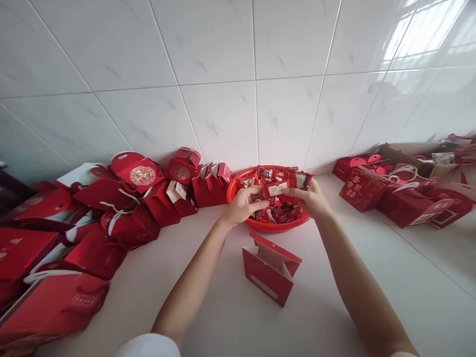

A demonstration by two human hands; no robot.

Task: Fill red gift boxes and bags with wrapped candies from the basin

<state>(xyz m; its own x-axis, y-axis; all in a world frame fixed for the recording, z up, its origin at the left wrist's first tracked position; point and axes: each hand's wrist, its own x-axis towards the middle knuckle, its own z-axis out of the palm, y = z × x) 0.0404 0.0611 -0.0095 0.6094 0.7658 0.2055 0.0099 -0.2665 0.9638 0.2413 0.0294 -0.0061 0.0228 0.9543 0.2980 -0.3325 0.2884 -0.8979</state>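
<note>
Over the red basin (268,228), my left hand (243,204) and my right hand (311,199) hold a red candy packet (275,189) with a pale label between them. My left fingers are closed at its left end, and my right thumb presses on its right end. Another shiny wrapper (304,179) shows right by my right fingers; whether it is held I cannot tell. Several red wrapped candies (265,215) lie in the basin below. In front of the basin a red paper box (268,275) stands with its top open, touched by neither hand.
Many red gift boxes (136,228) are piled along the left side, some with cord handles. More red boxes (362,188) stand at the right beside a brown cardboard box (409,148). A tiled wall (219,119) rises behind the white tabletop (223,327).
</note>
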